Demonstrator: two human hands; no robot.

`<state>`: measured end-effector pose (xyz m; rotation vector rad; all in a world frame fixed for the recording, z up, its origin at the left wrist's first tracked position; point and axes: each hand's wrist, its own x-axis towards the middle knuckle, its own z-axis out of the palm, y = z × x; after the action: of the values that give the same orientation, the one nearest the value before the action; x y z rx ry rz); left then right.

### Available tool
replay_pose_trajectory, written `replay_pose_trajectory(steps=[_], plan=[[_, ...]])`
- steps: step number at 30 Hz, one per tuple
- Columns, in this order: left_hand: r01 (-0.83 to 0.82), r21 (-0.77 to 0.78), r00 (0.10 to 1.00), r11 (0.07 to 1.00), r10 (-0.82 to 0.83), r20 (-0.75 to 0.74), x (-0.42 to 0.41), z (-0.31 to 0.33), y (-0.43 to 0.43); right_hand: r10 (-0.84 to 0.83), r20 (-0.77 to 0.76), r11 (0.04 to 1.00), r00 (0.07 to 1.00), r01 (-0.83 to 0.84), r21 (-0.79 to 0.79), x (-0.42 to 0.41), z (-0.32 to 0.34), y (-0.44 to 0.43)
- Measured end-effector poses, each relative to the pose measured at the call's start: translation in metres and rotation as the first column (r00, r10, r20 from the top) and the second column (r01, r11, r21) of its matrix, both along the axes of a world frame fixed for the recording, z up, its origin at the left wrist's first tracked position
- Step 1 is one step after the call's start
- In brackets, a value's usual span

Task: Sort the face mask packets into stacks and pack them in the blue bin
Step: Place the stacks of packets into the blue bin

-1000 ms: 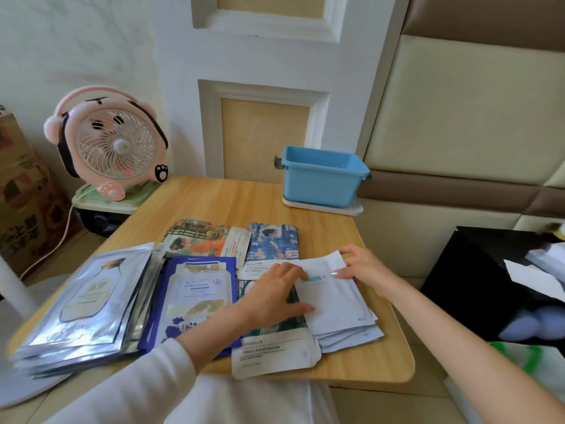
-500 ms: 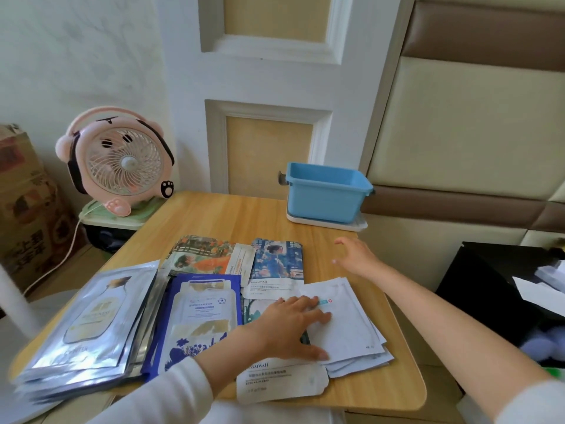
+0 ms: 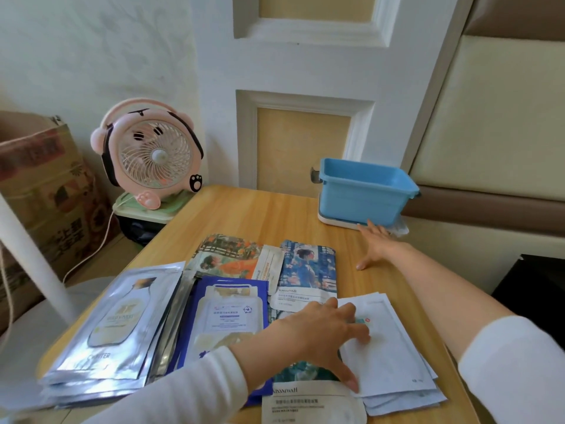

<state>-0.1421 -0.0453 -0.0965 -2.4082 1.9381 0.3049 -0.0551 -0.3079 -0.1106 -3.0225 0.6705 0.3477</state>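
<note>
Panelled white wall and padded beige boards stand behind a light wooden surface [image 3: 244, 215]. Off its left edge we see a cardboard box [image 3: 39, 185] and a pink fan [image 3: 153, 154].

At the far right corner of the surface the blue bin [image 3: 363, 197] stands upright on a white tray [image 3: 333, 221]. Nearer to us lie the sorted packets: a silver stack [image 3: 116, 325] at the left, a dark blue stack [image 3: 226, 319] just beside it, picture-printed packets [image 3: 308, 267] behind these, and a white stack [image 3: 394, 356] at the near right edge.

The left hand [image 3: 308, 335] lies palm down, its fingers [image 3: 351, 325] straight and spread, pressing flat on the left part of the white stack (nothing is pinched or curled round).

The right hand [image 3: 377, 246] is stretched out palm down over the bare wood, well apart from the white stack. Its fingers [image 3: 367, 231] are straight and hold nothing, and their tips lie at the tray's near edge, just below the blue bin. We cannot tell whether they touch it.
</note>
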Motion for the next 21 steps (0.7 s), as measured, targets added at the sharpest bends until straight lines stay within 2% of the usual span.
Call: replay_pose_trajectory(steps=[3, 6, 13, 16, 21], plan=[[0.015, -0.010, 1.000, 1.000, -0.015, -0.007, 0.001, 0.001, -0.001, 0.035, -0.053, 0.998, 0.998, -0.037, -0.045, 0.010, 0.002, -0.001], [0.007, -0.004, 1.000, 1.000, -0.007, -0.018, 0.002, 0.000, 0.000, 0.045, -0.060, 0.999, 0.997, -0.045, 0.003, 0.014, 0.001, -0.005], [-0.005, 0.002, 1.000, 1.000, 0.005, -0.021, 0.000, 0.000, 0.000, 0.022, 0.057, 0.997, 0.998, -0.026, 0.068, 0.003, -0.005, -0.006], [-0.013, 0.008, 1.000, 1.000, 0.013, -0.013, -0.001, 0.000, 0.001, -0.009, 0.084, 0.989, 0.996, -0.004, 0.150, -0.003, -0.008, -0.008], [-0.027, 0.020, 1.000, 0.999, 0.027, -0.014, -0.003, 0.002, 0.001, 0.020, 0.222, 0.984, 0.975, -0.059, 0.169, -0.010, -0.006, 0.007]])
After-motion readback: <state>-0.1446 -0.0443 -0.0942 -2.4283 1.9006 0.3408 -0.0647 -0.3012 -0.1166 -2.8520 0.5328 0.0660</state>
